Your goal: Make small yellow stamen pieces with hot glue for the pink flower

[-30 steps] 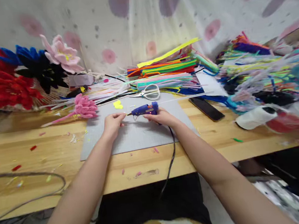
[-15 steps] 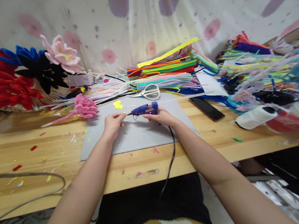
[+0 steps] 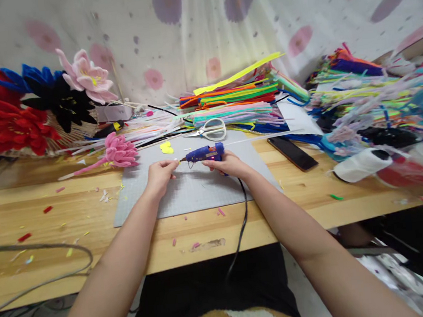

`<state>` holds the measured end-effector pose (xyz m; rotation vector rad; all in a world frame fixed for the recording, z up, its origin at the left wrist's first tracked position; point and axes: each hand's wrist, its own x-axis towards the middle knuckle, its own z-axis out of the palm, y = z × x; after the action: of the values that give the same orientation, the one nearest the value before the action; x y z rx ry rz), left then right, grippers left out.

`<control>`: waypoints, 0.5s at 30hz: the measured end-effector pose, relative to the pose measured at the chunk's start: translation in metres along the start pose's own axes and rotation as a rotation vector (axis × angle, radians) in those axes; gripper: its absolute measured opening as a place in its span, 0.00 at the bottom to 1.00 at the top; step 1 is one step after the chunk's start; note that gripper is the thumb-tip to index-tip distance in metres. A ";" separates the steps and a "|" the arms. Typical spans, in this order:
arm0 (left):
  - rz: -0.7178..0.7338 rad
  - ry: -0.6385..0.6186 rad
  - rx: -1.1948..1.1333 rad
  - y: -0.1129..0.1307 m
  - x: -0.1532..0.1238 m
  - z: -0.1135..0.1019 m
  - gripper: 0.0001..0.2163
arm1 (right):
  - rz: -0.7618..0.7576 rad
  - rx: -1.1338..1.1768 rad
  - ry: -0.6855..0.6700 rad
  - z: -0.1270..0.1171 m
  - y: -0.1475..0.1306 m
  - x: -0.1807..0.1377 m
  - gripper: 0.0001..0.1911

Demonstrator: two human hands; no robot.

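My right hand (image 3: pixel 229 163) is wrapped round the grip of a blue glue gun (image 3: pixel 204 153), whose nozzle points left. A long clear glue stick (image 3: pixel 262 137) juts from its back end, and a black cord hangs down from the grip. At the nozzle tip, my left hand (image 3: pixel 161 176) is closed in a pinch; a tiny yellowish bit shows at its fingertips, too small to name. Both hands are above a grey cutting mat (image 3: pixel 196 195). Beyond them lie yellow fuzzy pieces (image 3: pixel 166 147) and white-handled scissors (image 3: pixel 212 130).
A pink pipe-cleaner flower (image 3: pixel 119 151) lies left of the mat, with finished flowers (image 3: pixel 19 128) behind it. Bundles of pipe cleaners (image 3: pixel 235 98) fill the back. A phone (image 3: pixel 292 153) and a white bottle-like item (image 3: pixel 363 165) are on the right. Scraps dot the wooden table (image 3: pixel 102 240).
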<state>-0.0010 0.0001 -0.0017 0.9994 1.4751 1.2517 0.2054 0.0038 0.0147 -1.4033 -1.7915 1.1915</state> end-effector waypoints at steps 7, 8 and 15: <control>0.003 -0.014 -0.005 -0.001 0.000 0.000 0.09 | -0.019 0.025 -0.010 0.000 0.002 0.001 0.20; 0.002 -0.014 -0.007 -0.001 0.001 -0.001 0.09 | -0.017 0.022 -0.009 0.000 0.003 0.001 0.20; 0.000 -0.016 -0.010 -0.001 0.000 -0.001 0.10 | -0.021 0.003 -0.029 -0.001 0.004 0.001 0.21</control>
<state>-0.0019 0.0002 -0.0025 1.0008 1.4554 1.2467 0.2077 0.0055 0.0116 -1.3686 -1.8191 1.2089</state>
